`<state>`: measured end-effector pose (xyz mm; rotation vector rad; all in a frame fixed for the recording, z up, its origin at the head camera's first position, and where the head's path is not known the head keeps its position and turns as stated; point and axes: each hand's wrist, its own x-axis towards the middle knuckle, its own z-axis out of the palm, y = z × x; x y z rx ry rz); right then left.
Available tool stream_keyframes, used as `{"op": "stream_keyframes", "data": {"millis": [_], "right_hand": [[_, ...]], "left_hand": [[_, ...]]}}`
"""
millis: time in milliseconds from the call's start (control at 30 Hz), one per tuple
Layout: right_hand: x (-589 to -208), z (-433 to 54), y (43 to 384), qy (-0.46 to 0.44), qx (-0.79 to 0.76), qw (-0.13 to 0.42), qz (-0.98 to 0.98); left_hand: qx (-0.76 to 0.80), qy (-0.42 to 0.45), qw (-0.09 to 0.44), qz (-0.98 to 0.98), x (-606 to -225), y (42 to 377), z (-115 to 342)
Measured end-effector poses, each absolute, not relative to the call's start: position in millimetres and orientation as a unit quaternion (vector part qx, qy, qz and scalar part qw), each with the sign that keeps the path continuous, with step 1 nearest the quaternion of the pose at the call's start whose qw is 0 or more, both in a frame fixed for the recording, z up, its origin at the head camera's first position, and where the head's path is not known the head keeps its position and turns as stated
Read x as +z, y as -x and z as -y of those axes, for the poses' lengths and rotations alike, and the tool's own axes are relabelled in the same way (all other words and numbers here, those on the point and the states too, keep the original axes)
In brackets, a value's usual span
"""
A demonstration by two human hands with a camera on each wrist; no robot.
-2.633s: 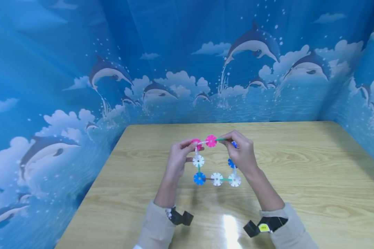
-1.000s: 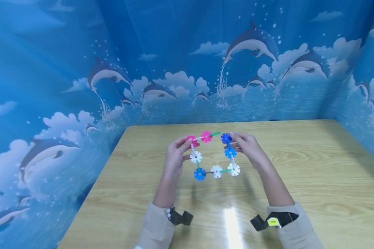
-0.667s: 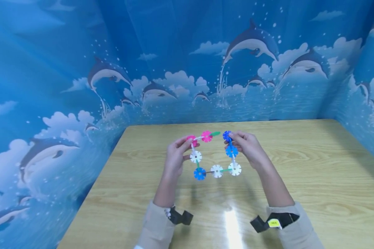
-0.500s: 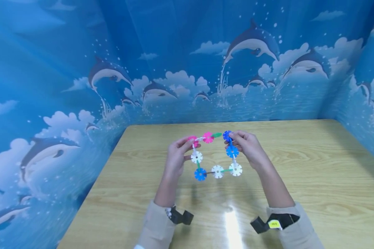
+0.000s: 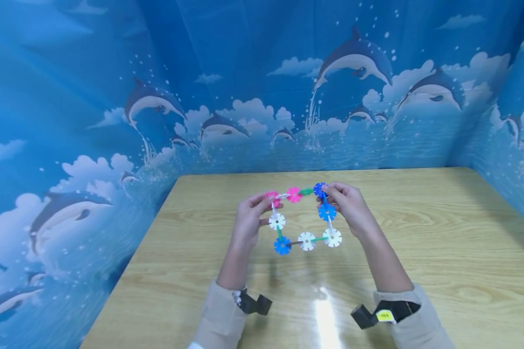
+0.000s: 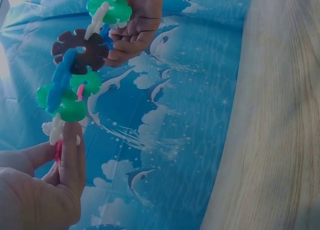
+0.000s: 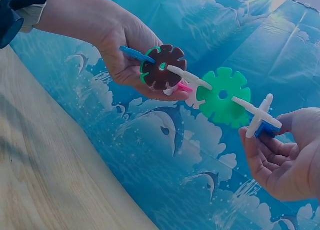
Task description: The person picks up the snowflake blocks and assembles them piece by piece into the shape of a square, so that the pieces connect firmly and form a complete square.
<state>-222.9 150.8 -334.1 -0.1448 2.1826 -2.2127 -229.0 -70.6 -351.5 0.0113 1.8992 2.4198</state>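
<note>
Notched plastic interlocking discs, linked edge to face, form a squarish ring held up above the table. My left hand (image 5: 248, 220) pinches a pink disc (image 5: 272, 198) at the far left corner. Beside that corner comes another pink disc (image 5: 294, 195), with a green disc (image 5: 305, 191) set edge-on in it. My right hand (image 5: 348, 206) pinches a dark blue disc (image 5: 319, 189) whose rim is right at the green disc's end. A blue disc (image 5: 327, 212) and a white disc (image 5: 332, 237) run down the right side. From beneath, the right wrist view shows a brown disc (image 7: 165, 65) and green disc (image 7: 223, 95).
The wooden table (image 5: 419, 232) spreads below both hands. Around it hangs a blue dolphin-print curtain (image 5: 253, 63). Black wrist cameras (image 5: 254, 304) sit at the cuffs, and light glares on the near tabletop.
My right hand let go of the green disc and took the dark blue one. Since then, the gap between the green and dark blue discs has narrowed to their rims meeting in view.
</note>
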Motion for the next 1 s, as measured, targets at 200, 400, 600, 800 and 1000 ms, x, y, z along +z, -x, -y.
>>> {"op": "stream_keyframes", "data": {"millis": [200, 400, 600, 800, 1000], "right_hand": [[-334.8, -149.4, 222.8, 0.047, -0.706, 0.009, -0.706], [-334.5, -147.6, 221.7, 0.045, -0.707, -0.004, -0.705], [-333.7, -145.6, 221.2, 0.029, -0.714, -0.023, -0.7], [-333.7, -144.0, 220.9, 0.032, -0.718, -0.038, -0.695], [-333.9, -142.2, 220.3, 0.034, -0.716, -0.047, -0.695]], "left_hand": [[0.782, -0.009, 0.038, -0.622, -351.3, 229.2, 70.8], [0.779, -0.003, 0.039, -0.626, -350.9, 229.6, 70.6], [0.776, 0.005, 0.044, -0.63, -348.7, 228.6, 70.0], [0.778, 0.004, 0.04, -0.627, -348.0, 228.0, 69.5], [0.784, 0.009, 0.033, -0.62, -347.5, 227.5, 68.8]]}}
